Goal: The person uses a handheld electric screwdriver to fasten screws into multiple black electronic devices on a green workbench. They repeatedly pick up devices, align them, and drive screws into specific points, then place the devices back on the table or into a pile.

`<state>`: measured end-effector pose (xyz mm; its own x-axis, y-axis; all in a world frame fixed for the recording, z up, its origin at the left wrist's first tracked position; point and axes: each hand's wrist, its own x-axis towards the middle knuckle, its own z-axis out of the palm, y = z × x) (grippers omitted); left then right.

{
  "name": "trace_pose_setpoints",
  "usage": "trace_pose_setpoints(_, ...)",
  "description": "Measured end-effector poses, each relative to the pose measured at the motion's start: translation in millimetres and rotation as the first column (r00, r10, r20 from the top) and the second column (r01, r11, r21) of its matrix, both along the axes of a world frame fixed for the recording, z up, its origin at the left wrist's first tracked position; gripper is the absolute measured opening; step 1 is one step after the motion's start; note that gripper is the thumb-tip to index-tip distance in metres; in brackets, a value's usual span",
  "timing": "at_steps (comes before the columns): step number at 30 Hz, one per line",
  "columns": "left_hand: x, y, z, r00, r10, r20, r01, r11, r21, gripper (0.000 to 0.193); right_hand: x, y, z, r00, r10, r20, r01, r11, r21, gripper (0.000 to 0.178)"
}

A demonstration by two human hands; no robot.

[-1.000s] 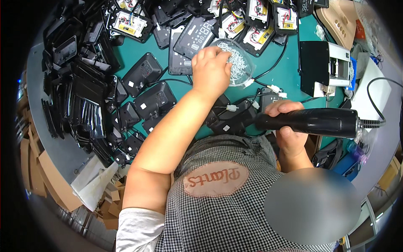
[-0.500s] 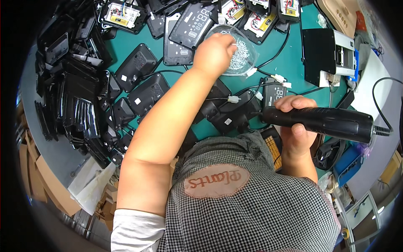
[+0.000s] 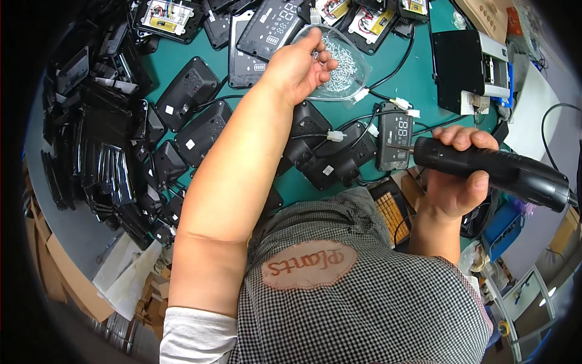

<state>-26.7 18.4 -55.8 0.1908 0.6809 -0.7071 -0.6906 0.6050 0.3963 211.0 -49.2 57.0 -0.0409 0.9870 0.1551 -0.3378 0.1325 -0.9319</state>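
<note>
The left hand (image 3: 295, 68), half-curled, contents unclear, might have tipped the screw bowl (image 3: 360, 70) by snagging its rim. The right hand (image 3: 447, 193) gripped a driver (image 3: 500, 166) by the desk's (image 3: 421, 79) near edge.

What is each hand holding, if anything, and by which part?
The right hand holds the electric screwdriver by the front half of its body. Whether the left hand, near the screws, holds any cannot be told.

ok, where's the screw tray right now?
In the head view, the clear screw tray is upper centre on the green tabletop, right of the black display panels, with the left hand over its left side.
</note>
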Motion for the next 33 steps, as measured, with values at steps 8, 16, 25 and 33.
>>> trace_pose_setpoints(8, -5.0, -12.6, 1.4, 0.993, 0.1, -0.069, -0.088, 0.985, 0.15, 0.034, 5.7, -6.6, 9.2, 0.995, -0.02, -0.103, 0.026, 0.998, 0.056, 0.049)
trace_pose_setpoints(16, -10.4, -67.7, 36.7, 0.996, -0.052, 0.066, 0.036, 0.973, 0.228, 0.034, -7.6, -19.0, 18.6, 0.954, -0.036, -0.297, 0.048, 0.998, 0.032, 0.044)
trace_pose_setpoints(25, 4.1, -130.2, 71.0, 0.937, -0.1, 0.336, 0.021, 0.973, 0.23, 0.061, -43.8, -24.5, 14.0, 0.914, 0.045, -0.404, 0.027, 0.985, 0.172, 0.051)
trace_pose_setpoints(33, 21.7, -146.4, 68.2, 0.919, -0.101, 0.382, -0.005, 0.963, 0.268, 0.064, -36.8, -15.7, -1.7, 0.899, 0.137, -0.416, -0.046, 0.974, 0.221, 0.058)
